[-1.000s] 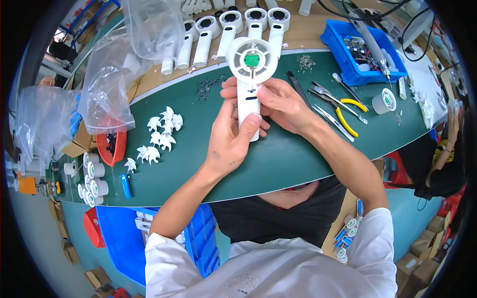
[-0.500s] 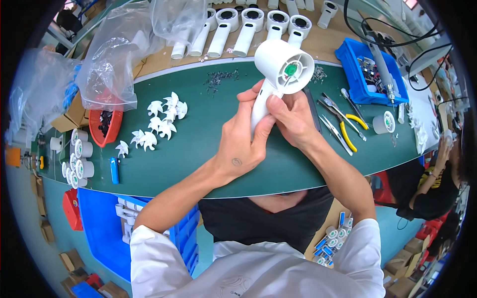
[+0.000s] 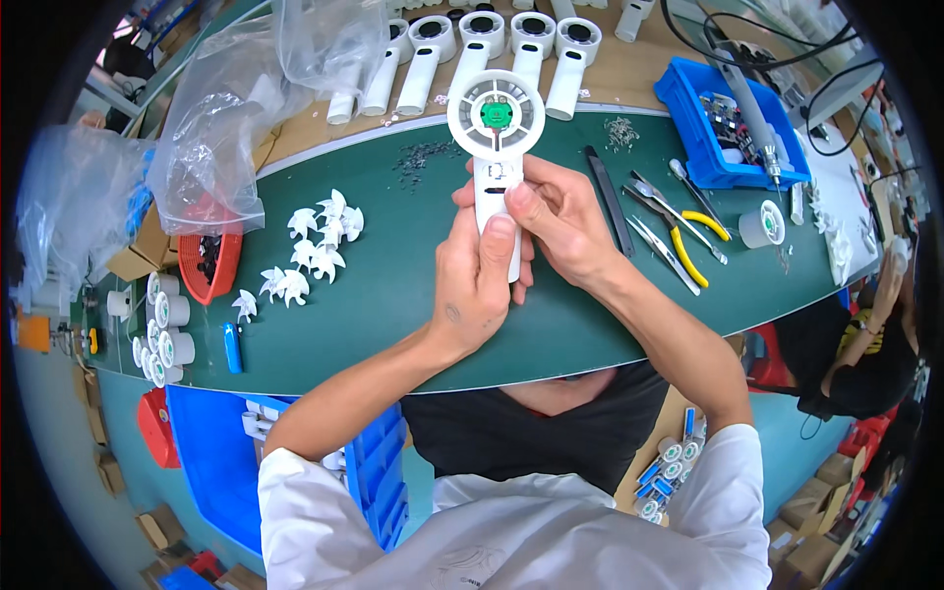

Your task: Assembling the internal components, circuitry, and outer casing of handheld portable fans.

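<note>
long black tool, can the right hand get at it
Probably yes: nothing lies between the right hand and the long black tool, though that hand holds the white plastic fan body.

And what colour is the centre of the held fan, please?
The held fan's centre is green, clearest in the head view.

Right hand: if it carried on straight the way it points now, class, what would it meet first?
The white fan handle, which the right hand is touching. Past that, the left hand seems next in line, though depth behind the handle is unclear.
</note>
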A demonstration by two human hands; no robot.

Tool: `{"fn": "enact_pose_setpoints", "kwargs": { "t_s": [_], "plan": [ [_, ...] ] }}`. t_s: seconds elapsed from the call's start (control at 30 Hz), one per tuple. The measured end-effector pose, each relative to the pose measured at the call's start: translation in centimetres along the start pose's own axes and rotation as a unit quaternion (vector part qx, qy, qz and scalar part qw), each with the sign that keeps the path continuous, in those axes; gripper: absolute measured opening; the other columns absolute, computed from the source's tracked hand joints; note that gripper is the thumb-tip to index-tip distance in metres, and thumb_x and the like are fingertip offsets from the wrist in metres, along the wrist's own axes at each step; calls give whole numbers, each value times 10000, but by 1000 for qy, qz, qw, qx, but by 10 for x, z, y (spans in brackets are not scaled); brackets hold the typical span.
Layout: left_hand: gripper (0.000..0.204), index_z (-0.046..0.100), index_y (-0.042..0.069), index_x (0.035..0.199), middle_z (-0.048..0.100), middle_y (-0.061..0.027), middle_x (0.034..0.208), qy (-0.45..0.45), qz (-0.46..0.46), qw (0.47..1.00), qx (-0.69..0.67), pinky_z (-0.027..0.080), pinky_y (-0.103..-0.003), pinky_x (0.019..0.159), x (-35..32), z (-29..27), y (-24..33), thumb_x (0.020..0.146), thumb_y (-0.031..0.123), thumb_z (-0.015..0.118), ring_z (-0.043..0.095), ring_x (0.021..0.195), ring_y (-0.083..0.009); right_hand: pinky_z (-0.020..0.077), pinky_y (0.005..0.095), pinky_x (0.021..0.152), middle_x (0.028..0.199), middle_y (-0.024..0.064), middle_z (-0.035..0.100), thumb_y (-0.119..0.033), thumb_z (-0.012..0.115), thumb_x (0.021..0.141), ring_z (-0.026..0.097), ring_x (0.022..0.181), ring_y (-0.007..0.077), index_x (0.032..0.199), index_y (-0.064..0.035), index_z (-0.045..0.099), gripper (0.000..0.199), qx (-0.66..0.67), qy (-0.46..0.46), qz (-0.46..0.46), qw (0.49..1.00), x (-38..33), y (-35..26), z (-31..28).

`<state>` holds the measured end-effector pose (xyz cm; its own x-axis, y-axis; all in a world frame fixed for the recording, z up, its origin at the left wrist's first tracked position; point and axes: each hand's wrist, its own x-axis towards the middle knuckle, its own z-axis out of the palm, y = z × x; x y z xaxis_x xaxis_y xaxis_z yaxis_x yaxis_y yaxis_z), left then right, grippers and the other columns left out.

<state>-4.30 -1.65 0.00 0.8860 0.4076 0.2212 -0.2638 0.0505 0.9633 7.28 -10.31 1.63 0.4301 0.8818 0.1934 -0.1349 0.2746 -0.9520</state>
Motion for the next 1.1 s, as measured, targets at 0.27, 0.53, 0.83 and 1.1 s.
{"fn": "enact_pose_setpoints", "kwargs": {
  "t_s": [0.27,0.53,0.83,1.1],
  "plan": [
    [348,348,-26,1263,553,-104,940,-89,50,992,-67,507,-267,625,2,6,-1,1030,218,433,572,766,-144,520,223,397,1101,161,659,-396,504,991,649,647,142,1304,43,485,539,26,-39,14,999,-1,-12,-7],
    [365,325,-32,1295,536,-93,923,-103,40,993,-36,502,-264,622,4,-1,-2,1025,188,435,558,762,-140,525,223,410,1113,160,650,-378,478,1007,663,697,147,1312,35,475,513,27,-45,2,999,1,-8,-8],
    [381,344,-38,1295,549,-90,893,-85,34,996,-15,483,-253,593,5,-3,-3,1029,220,434,557,713,-127,509,210,410,1097,144,665,-367,471,1014,653,683,125,1325,14,480,492,35,-15,4,999,0,0,-4],
    [376,354,-41,1295,577,-89,841,-81,23,996,12,494,-263,563,5,-4,-6,1029,214,431,580,670,-134,507,218,391,1086,141,673,-370,469,1014,649,634,125,1302,17,492,484,20,0,-2,1000,-2,4,-5]
  ]
}}
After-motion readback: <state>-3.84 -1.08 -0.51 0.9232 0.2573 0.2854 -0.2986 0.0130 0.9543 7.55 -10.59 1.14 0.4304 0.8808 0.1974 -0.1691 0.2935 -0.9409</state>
